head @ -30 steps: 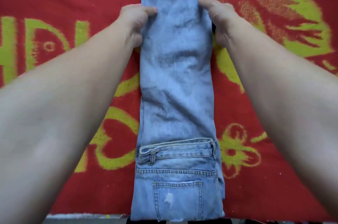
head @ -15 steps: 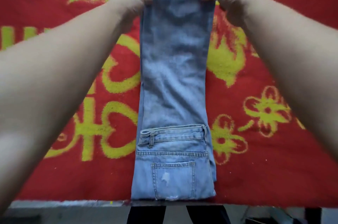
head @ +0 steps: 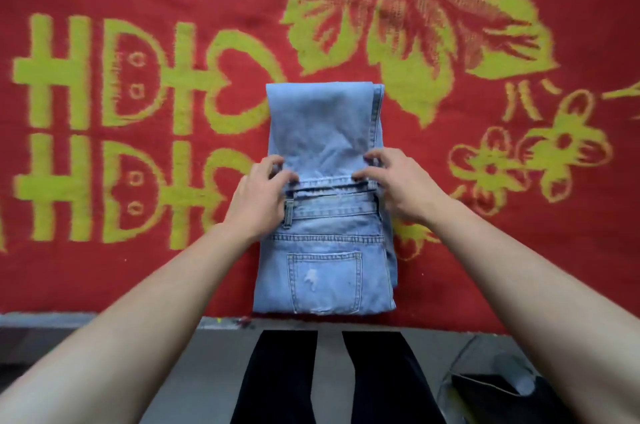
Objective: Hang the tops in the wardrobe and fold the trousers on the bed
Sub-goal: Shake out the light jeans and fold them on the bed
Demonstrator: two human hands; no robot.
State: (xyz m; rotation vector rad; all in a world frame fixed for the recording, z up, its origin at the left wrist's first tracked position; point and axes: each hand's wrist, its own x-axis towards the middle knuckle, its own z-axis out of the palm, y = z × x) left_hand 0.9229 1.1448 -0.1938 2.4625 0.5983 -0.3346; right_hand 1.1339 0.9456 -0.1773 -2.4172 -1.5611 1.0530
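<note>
The left hand (head: 261, 196) is at the left corner of the hem (head: 325, 178), and its bent fingers (head: 273, 162) pinch the cloth. The jeans (head: 325, 250) lie in the middle of the red bed (head: 104, 285). Their long way points straight away from the person. The right hand (head: 401, 188) is at the right corner, fingers spread, tips touching cloth. Both hands are equally near, so I think the next fold needs both.
</note>
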